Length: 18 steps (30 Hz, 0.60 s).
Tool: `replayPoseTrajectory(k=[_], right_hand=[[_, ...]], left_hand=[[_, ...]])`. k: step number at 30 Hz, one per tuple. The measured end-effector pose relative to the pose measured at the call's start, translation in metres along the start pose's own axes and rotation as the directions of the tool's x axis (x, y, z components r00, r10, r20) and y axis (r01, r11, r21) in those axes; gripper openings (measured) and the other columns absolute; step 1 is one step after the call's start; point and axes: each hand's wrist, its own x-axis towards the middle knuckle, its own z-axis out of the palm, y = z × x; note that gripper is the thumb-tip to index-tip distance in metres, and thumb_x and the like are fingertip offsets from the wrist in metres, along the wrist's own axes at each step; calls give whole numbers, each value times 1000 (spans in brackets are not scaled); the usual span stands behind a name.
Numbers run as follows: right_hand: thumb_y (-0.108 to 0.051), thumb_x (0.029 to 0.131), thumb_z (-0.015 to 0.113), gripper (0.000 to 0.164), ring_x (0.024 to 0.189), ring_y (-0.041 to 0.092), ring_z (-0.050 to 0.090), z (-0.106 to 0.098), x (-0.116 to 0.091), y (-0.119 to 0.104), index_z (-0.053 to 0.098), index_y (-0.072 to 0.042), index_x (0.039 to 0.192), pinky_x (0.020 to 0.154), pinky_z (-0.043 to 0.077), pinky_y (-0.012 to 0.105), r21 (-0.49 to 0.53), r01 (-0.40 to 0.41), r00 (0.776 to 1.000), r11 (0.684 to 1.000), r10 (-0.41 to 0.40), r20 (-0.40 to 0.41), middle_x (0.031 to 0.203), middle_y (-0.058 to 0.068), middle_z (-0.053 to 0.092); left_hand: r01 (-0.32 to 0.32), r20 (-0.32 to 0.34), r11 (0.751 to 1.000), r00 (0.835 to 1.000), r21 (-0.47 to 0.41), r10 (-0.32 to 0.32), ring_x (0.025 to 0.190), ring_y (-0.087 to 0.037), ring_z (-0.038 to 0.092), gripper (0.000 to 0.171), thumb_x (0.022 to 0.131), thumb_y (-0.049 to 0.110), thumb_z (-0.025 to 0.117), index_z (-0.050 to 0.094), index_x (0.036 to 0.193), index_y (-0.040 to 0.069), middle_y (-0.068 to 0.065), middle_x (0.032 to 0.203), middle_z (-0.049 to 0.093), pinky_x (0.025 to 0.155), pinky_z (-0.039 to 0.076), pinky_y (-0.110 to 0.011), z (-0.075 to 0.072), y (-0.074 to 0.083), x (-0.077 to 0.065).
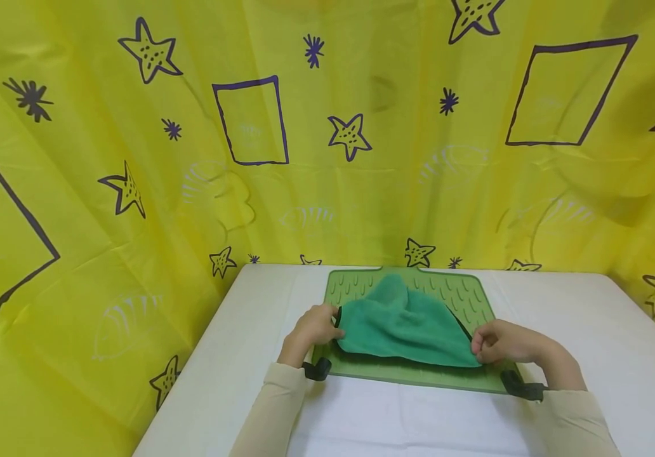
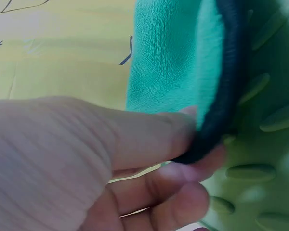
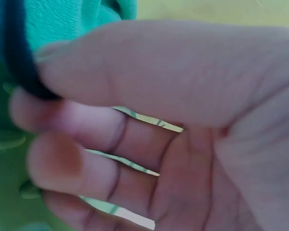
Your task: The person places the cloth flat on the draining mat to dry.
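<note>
A teal-green cloth point(image 1: 404, 327) with a dark edging is stretched between two hands over a green ridged mat point(image 1: 407, 374). At its left corner my left hand point(image 1: 317, 325) pinches the dark-edged border; the left wrist view shows the thumb point(image 2: 154, 137) on one side of the cloth point(image 2: 168, 57) and a fingertip under the edging. My right hand point(image 1: 501, 343) pinches the opposite corner, its thumb point(image 3: 101, 65) pressed on the dark edging point(image 3: 19, 53) with the other fingers curled below. The cloth's middle rises in a soft fold toward the back, and its front edge hangs close over the mat.
The mat lies on a white table point(image 1: 556, 304) that runs out to both sides. Behind and to the left hangs a yellow curtain point(image 1: 384, 197) printed with stars and squares. Dark wrist mounts point(image 1: 317, 369) sit near the mat's front corners.
</note>
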Motion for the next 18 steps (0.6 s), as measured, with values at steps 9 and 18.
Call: replayPoseTrajectory(k=[9,18], right_hand=[[-10,99,61,9,73,11,53,3,5,-1,66,-1,100,64,46,26,-32,-1,997,999,-2,-76,85,3,60],[-10,97,65,7,80,13,53,16,21,-4,68,-5,101,68,47,28,-170,-29,949,985,-26,-313,88,4,65]], left_hand=[[-1,20,999,1000,-34,2,78,-21,59,37,88,25,80,72,114,0,-13,105,74,64,47,-34,1,-3,0],[46,-78,992,995,-114,-55,95,-28,68,48,99,39,66,68,126,-1,-17,119,73,75,54,-43,13,0,5]])
